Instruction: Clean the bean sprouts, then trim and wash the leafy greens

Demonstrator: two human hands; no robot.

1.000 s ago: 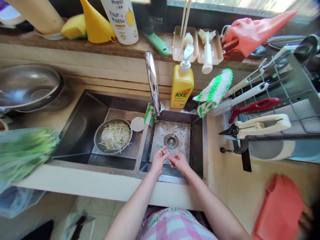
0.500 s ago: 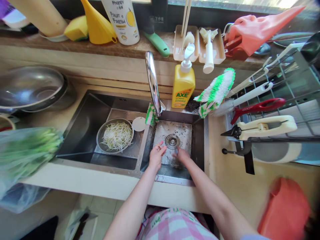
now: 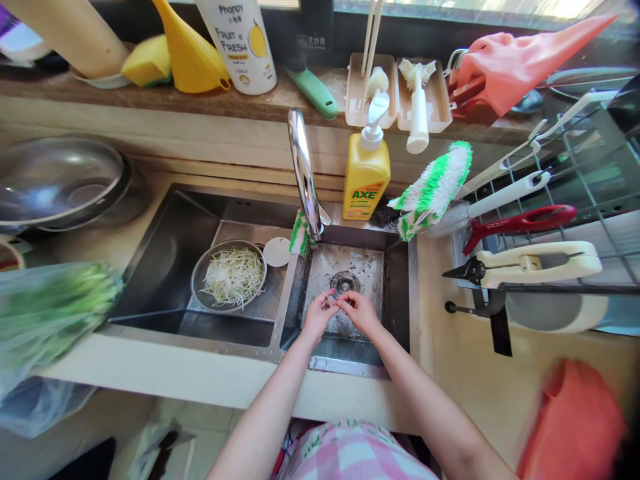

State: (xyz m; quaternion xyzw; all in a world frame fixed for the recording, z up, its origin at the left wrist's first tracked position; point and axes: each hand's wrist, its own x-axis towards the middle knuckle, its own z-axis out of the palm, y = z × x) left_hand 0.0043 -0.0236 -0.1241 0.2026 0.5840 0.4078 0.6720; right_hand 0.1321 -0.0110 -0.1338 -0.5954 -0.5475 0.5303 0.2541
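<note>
Over the right sink basin (image 3: 395,320) my two hands meet at the fingertips. My left hand (image 3: 317,317) is closed on a thin pale strand, a bean sprout (image 3: 328,299). The fingers of my right hand (image 3: 363,312) are pinched together against the left fingertips, at the sprout's end. Below them is the drain (image 3: 345,283), with dark bits scattered on the wet basin floor. In the left basin (image 3: 155,267) stands a round metal bowl (image 3: 197,291) heaped with bean sprouts (image 3: 233,277). A white round disc (image 3: 277,251) lies beside this bowl.
The faucet (image 3: 306,177) arches over the divider, near a green-and-white cloth (image 3: 299,235). Behind the basin stands a yellow AXE soap bottle (image 3: 367,177). A wire rack (image 3: 575,160) with tools is on the right. Bagged green vegetables (image 3: 55,307) lie left.
My right hand has moved left and up from lower in the basin, and its fingertips now touch my left hand's. The camera view has shifted slightly.
</note>
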